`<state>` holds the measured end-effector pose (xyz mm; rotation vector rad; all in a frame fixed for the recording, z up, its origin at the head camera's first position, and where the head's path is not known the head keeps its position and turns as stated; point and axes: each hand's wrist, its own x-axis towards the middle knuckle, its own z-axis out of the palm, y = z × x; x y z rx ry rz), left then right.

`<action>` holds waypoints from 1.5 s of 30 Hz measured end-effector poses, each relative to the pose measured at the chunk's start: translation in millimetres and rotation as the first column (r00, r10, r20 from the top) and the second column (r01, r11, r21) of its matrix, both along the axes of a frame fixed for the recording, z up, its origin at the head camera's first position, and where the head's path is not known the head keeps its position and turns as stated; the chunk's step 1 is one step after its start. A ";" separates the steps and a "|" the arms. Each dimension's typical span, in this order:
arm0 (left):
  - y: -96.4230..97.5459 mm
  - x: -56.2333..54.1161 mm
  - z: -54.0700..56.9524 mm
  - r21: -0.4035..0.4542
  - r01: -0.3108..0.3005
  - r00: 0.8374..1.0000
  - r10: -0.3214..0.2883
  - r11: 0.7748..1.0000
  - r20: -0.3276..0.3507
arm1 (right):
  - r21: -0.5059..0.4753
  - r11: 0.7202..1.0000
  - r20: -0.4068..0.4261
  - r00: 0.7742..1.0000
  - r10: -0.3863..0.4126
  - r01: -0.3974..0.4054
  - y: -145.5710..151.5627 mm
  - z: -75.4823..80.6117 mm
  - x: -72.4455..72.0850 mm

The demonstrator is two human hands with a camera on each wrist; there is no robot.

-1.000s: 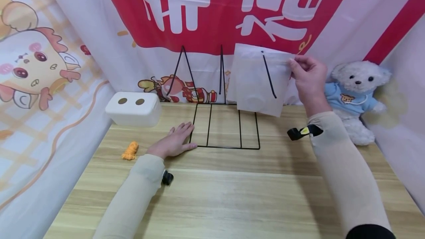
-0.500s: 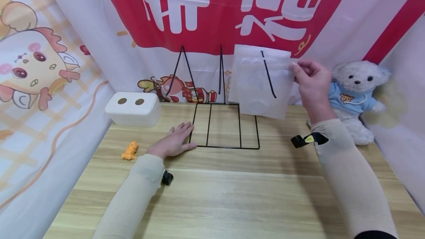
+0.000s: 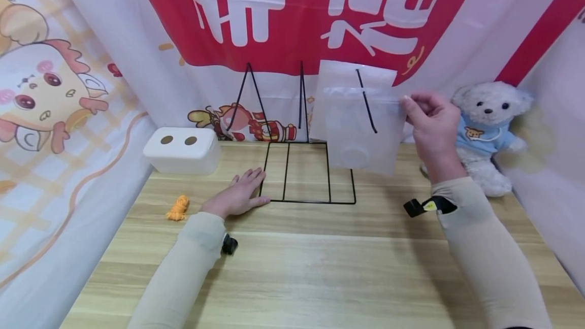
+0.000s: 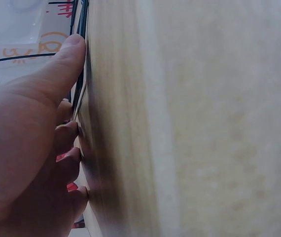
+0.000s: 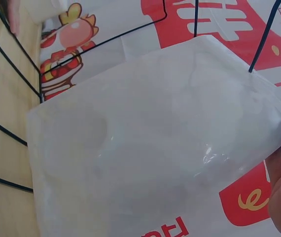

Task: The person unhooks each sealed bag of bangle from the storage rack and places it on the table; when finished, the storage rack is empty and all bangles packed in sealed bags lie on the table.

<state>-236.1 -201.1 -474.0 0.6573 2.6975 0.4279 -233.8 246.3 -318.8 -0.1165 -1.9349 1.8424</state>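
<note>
Your R hand (image 3: 434, 121) has its grip clamped, thumb vs fingers, on the R edge of the front plastic bag (image 3: 349, 126). Bag's on the R hook (image 3: 369, 111) of the black wire rack (image 3: 311, 201), hook poking out front; at least one more bag seems to sit behind, offset L. Edge pinch prob. gives you control w/o creasing the middle. Your L hand (image 3: 239, 193) lies flat on the worktop (image 3: 292, 273) at the rack base's L side, fingers extended, nothing gripped; likely bracing so the rack doesn't slide or tip. Other 2 hooks: bare.

Bag look: translucent milky white, approx rectangular, glossy glints in R wrist cam, slightly rippled, bottom edge tilted. Cross line nr top, can't tell if seal or edge. Faint round outline nr bottom; contents unclear.
</note>
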 end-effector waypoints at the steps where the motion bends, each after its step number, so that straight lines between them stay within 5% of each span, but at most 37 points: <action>1: 0.0 -0.1 -0.1 0.000 -0.001 1.000 0.001 1.000 0.001 | -0.003 1.000 -0.007 1.000 0.001 -0.001 0.0 -0.8 1.0; 14: 1.7 -0.1 0.6 -0.002 -0.015 1.000 0.015 1.000 0.026 | -0.072 0.997 -0.135 0.991 0.008 -0.018 -2.8 -12.1 20.1; 28: 2.0 1.8 2.0 -0.011 -0.020 1.000 0.021 1.000 0.020 | -0.054 0.998 -0.108 0.994 -0.029 0.024 -5.1 -16.9 46.3; 45: 0.1 0.2 -0.7 -0.005 -0.006 1.000 0.006 1.000 0.001 | -0.122 0.992 -0.198 0.980 -0.004 -0.021 -4.7 -18.5 75.7</action>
